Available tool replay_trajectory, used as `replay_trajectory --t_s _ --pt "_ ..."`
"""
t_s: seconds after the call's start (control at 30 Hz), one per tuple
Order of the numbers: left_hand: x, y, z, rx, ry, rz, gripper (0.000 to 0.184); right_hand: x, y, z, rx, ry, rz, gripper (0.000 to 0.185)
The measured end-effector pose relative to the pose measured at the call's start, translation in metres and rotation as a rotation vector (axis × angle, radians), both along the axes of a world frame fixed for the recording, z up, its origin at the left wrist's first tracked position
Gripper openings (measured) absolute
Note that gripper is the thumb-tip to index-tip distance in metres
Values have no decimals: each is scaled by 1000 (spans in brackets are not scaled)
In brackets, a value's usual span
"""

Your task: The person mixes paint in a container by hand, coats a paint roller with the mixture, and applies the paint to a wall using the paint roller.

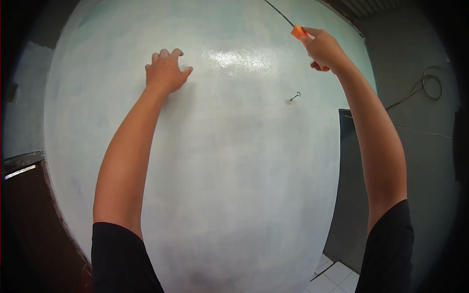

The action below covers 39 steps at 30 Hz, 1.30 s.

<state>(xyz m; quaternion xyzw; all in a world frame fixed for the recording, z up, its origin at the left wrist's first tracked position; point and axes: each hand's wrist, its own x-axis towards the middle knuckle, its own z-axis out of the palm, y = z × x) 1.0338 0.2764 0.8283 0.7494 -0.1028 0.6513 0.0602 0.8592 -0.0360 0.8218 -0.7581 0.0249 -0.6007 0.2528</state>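
Observation:
My right hand (325, 51) is closed round the orange handle (299, 32) of a tool with a thin metal rod (279, 12). The rod slants up and left past the top edge of the view, so the tool's far end is hidden. My left hand (167, 72) is raised before the pale wall (220, 161), fingers spread and curved, holding nothing. Small white specks show on its back. Whether its fingertips touch the wall I cannot tell. A glossy, wet-looking patch shines on the wall between my hands.
A metal screw or bolt (295, 96) sticks out of the wall below my right hand. On the grey wall at right hangs a looped cable (432, 84). White floor tiles (337, 276) show at lower right, and a dark brown panel (36, 219) stands at left.

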Motion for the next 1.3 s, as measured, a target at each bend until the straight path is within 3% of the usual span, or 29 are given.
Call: replay_trajectory --t_s 0.1,0.27,0.4,0.6,0.83,0.87,0.9,0.97,1.13,1.2,1.23,1.3 --pt "7 14 0 -16 -9 28 52 1 -2 -33 6 51 -57 48" --pt "26 29 4 5 -39 105 54 23 -31 -132 -261 -251 -229 43" --pt "34 28 4 -1 -72 148 53 11 -12 -103 -183 -143 -261 44" --pt "39 26 2 -22 -116 153 51 15 -4 -10 -72 -48 -119 44" --pt "31 28 4 -47 -123 153 47 34 7 113 -34 20 -243 48" --pt "31 27 4 -44 -126 152 47 27 13 128 -8 61 -267 25" --pt "30 28 4 -60 -110 133 48 22 17 141 21 94 -290 42" --pt "30 28 4 -69 -94 114 48 27 14 163 11 77 -289 41" --pt "26 30 1 -54 -107 126 45 21 33 133 -8 -21 -262 40" --pt "28 29 -1 -53 -116 134 45 29 8 137 -23 108 -292 42" --pt "29 30 -1 -55 -128 146 46 16 11 117 -18 110 -298 42" --pt "33 30 -1 -58 -163 165 46 -20 24 56 -226 61 -29 36"
